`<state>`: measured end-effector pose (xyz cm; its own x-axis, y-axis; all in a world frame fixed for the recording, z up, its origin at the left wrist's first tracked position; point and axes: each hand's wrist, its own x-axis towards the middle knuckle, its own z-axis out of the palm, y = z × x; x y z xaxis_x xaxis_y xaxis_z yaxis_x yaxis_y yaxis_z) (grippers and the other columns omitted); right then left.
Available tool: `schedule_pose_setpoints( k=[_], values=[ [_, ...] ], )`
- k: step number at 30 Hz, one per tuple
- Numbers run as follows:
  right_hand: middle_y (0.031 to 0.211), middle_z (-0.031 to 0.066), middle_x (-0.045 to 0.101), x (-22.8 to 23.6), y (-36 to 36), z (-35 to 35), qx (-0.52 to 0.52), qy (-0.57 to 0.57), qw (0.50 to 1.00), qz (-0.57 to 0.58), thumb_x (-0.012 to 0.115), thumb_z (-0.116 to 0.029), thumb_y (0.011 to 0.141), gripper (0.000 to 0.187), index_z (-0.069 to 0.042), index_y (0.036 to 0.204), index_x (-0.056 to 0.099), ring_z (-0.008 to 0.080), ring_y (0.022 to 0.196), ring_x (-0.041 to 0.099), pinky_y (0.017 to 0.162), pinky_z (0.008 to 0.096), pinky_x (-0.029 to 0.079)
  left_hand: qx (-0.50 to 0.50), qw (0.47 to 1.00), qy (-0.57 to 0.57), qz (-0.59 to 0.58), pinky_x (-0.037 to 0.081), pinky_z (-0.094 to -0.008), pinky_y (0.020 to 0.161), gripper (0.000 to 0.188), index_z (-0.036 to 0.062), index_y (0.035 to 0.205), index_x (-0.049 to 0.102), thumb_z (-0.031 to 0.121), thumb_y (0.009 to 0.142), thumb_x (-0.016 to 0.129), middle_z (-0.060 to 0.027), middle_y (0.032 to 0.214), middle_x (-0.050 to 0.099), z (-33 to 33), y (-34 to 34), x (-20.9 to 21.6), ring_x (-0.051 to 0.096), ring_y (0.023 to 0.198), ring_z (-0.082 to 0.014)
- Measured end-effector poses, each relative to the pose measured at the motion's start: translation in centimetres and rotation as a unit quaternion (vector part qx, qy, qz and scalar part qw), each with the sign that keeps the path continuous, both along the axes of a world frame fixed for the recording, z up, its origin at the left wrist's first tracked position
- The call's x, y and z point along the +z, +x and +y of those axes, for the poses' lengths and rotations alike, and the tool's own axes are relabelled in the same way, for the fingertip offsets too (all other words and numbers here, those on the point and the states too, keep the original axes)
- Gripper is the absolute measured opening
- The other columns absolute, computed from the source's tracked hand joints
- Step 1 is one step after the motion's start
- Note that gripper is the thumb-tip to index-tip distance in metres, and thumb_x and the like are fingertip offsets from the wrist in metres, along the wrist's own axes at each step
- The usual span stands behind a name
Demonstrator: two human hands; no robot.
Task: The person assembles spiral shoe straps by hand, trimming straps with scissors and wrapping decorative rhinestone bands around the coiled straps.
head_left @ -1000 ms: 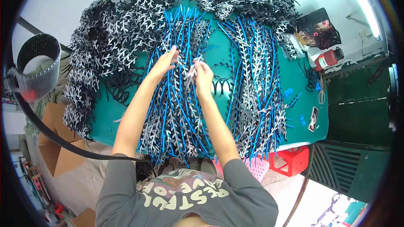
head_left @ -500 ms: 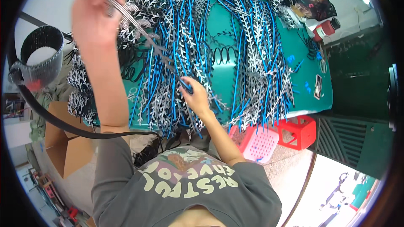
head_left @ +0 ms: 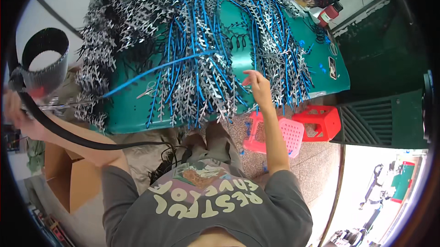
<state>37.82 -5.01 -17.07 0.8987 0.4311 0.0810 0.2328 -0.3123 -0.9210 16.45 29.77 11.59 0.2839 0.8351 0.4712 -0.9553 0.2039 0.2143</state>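
Observation:
At the far left edge, my left hand [head_left: 19, 112] is blurred but closed on the end of a silver-grey leafy strand [head_left: 64, 105]. The strand runs right from my fist. A long blue stem [head_left: 151, 71], apparently its tail, slants across the table and over a pile of leafy strands [head_left: 183, 89]. My right hand [head_left: 260, 90] hovers between the two piles, its fingers partly bent and apart, with nothing visible in them. Below it to the right lies the second pile, silver leafy strands [head_left: 274, 64] mixed with blue stems.
Dense black-and-silver foliage lines the back and left of the green table [head_left: 133, 121]. A ribbed dark cylinder [head_left: 46, 75] and a black hose [head_left: 68, 132] stand at left, above a cardboard box [head_left: 85, 183]. Red [head_left: 323, 123] and pink stools [head_left: 291, 135] sit by the front edge; a red bottle [head_left: 329, 14] is at back right.
My left hand has swung from the upper left down to the far left edge, pulling the strand along. My right hand has let go of the strand and moved right and slightly up.

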Motion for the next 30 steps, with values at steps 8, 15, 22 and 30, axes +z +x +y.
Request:
schedule_pose_setpoints(
  k=[8, 15, 22, 30],
  values=[
    [0.111, 0.0172, 0.056, 2.5, -21.3, 13.1, 0.416, 0.216, 0.551, 0.691, 0.031, -0.055, 0.088, 0.068, 0.004, 0.120, 0.043, 0.0255, 0.099, 0.057, 0.084, 0.0374, 0.047, -0.184, 0.963, 0.146, -0.135, 0.032, -0.0200, 0.034, 0.024, -0.0028, 0.097, 0.047, 0.016, 0.092, 0.034, -0.0041, 0.061, 0.051, -11.2, -7.4, -7.0, 0.042, 0.035, -0.0090],
    [0.098, 0.0042, 0.057, 1.7, -22.3, 14.7, 0.330, 0.228, 0.560, 0.725, 0.052, -0.020, 0.085, 0.033, -0.003, 0.113, 0.048, 0.0086, 0.074, 0.055, 0.063, 0.0234, 0.049, -0.190, 0.974, 0.115, 0.033, 0.032, -0.0220, 0.036, 0.020, 0.0091, 0.090, 0.049, 0.024, 0.093, 0.035, -0.0034, 0.055, 0.050, -21.6, -18.6, -16.1, 0.037, 0.034, -0.0113],
    [0.090, 0.0050, 0.058, 2.3, -23.0, 5.4, 0.416, 0.153, 0.652, 0.615, 0.052, -0.004, 0.079, 0.043, 0.000, 0.121, 0.046, 0.0110, 0.059, 0.052, 0.053, 0.0251, 0.045, -0.173, 0.701, -0.198, 0.663, 0.047, -0.0300, 0.073, 0.046, 0.0011, 0.108, 0.056, 0.041, 0.088, 0.046, -0.0092, 0.091, 0.061, -31.6, -28.1, -36.7, 0.058, 0.082, -0.0190],
    [0.085, 0.0091, 0.061, -2.9, -25.1, -8.5, 0.437, 0.045, 0.792, 0.423, 0.057, -0.003, 0.081, 0.028, 0.002, 0.108, 0.053, 0.0110, 0.062, 0.058, 0.054, 0.0219, 0.046, -0.233, 0.809, -0.309, 0.443, 0.048, -0.0264, 0.068, 0.051, -0.0046, 0.116, 0.047, 0.039, 0.089, 0.046, -0.0108, 0.104, 0.060, -29.0, -17.8, -32.8, 0.060, 0.083, -0.0170]
  ],
)
